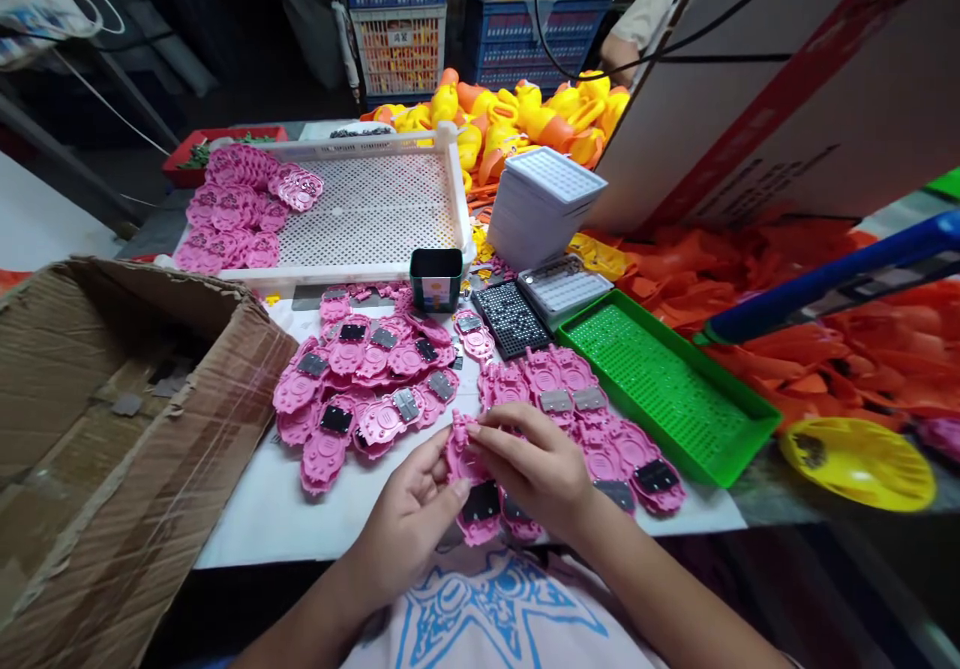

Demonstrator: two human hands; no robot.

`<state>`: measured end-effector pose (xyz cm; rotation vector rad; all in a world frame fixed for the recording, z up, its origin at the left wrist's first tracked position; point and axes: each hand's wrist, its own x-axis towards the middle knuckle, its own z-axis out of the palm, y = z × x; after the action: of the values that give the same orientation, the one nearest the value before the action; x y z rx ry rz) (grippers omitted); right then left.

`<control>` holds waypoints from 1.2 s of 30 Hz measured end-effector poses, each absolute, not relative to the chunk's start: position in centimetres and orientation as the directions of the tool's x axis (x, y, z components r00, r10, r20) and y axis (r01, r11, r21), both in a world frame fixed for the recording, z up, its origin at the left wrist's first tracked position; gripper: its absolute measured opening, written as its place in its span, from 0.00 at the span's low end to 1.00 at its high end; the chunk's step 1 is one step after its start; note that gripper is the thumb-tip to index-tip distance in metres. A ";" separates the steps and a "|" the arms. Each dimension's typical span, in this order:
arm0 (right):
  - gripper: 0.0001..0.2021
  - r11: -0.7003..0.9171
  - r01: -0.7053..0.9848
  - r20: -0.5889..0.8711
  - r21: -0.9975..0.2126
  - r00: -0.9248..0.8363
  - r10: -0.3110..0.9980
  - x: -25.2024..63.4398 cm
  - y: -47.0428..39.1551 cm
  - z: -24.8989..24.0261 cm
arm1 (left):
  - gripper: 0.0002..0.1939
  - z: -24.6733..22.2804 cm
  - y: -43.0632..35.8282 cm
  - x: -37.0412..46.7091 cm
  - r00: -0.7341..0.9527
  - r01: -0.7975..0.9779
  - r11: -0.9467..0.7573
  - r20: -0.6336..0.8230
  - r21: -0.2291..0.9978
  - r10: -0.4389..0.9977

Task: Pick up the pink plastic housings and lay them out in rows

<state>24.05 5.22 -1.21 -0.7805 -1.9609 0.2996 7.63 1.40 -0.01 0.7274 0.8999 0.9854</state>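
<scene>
White table [315, 519] under the fingers [495, 429], pink plastic pcs [367, 379] lay just beyond & left of them, green tray [667, 389] to the right, white perforated crate [367, 209] far beyond, cardboard box [112, 429] well left.

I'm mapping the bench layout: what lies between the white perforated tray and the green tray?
In the head view, between the white perforated tray and the green tray lie a stack of white grid trays, a black grid tray and a small dark cup.

Left hand [409, 509] and right hand [536, 464] meet, fingers pinched; forearms converge.
</scene>
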 end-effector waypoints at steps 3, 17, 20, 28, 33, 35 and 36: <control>0.13 0.777 0.370 0.708 -0.510 -0.333 0.623 23.9 5.1 -1.3 | 0.22 -0.2 1.3 7.4 0.278 -0.356 0.395 -0.307 0.847 0.910; 0.15 0.840 0.307 0.741 -0.446 -0.399 0.540 24.1 5.1 -1.9 | 0.24 -1.5 1.1 6.8 0.343 -0.378 0.430 -0.308 0.820 0.888; 0.13 0.833 0.319 0.730 -0.453 -0.404 0.552 24.1 5.2 -1.9 | 0.23 -1.3 1.2 6.6 0.325 -0.322 0.407 -0.304 0.855 0.895; 0.13 0.851 0.337 0.751 -0.403 -0.410 0.517 23.1 4.3 -1.5 | 0.12 -1.1 2.0 6.7 0.124 -0.236 0.314 -0.292 0.920 0.948; 0.14 0.869 0.342 0.803 -0.357 -0.363 0.473 22.7 3.6 -2.0 | 0.13 -0.5 1.6 6.8 0.033 -0.161 0.212 -0.209 0.964 0.977; 0.14 0.868 0.354 0.815 -0.347 -0.345 0.466 22.5 3.6 -2.2 | 0.13 -0.3 1.6 6.8 0.027 -0.104 0.188 -0.186 0.977 0.982; 0.15 0.861 0.363 0.814 -0.358 -0.331 0.478 22.4 3.6 -2.2 | 0.12 -0.3 1.6 6.9 0.032 -0.100 0.195 -0.193 0.976 0.981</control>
<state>22.44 3.56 -2.24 -0.6194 -1.9534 0.1333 6.89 1.64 -0.29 1.0021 1.2040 1.0958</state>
